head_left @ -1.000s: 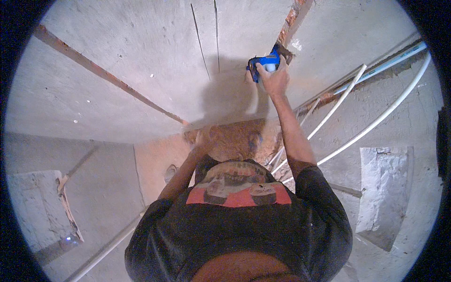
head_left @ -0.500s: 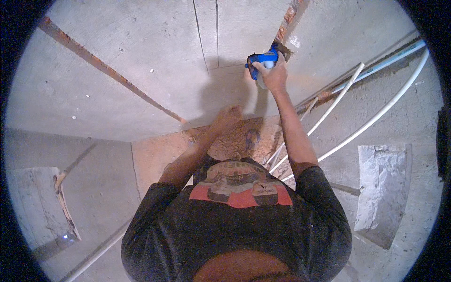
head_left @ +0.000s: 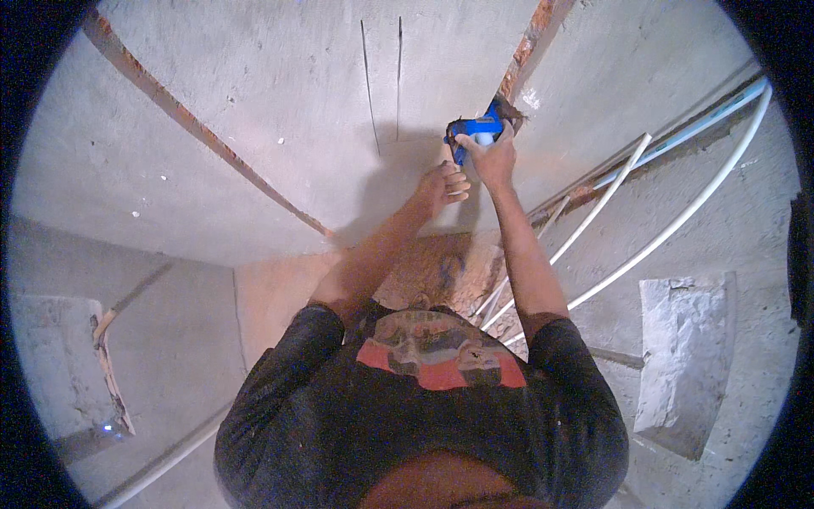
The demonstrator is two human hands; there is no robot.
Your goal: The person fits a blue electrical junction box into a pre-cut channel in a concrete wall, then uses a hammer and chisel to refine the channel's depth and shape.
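Observation:
My right hand [head_left: 493,161] is closed round a blue, boxy plastic piece [head_left: 483,127]. A pale, rounded part shows by the fingers. The piece is up against the grey wall, at the lower end of a rough channel [head_left: 527,51] cut into it. Dark, ragged material [head_left: 509,110] lies along its upper right side. Just below and left of the piece is my left hand [head_left: 443,185], its fingers curled. One digit points up at the piece's lower left corner; whether it touches cannot be made out. Anything inside the left hand is hidden.
Another channel [head_left: 203,131] runs slantwise down the wall's left side. Two dark lines [head_left: 399,81] mark the wall. White pipes [head_left: 678,225] and a light blue pipe [head_left: 704,127] reach across at right. Recesses show at far right [head_left: 678,365] and far left [head_left: 59,365]. Reddish rubble [head_left: 432,263] lies below.
My left hand has risen from lower down to beside the blue piece. The right hand keeps its grip on the piece. The whole view has shifted slightly.

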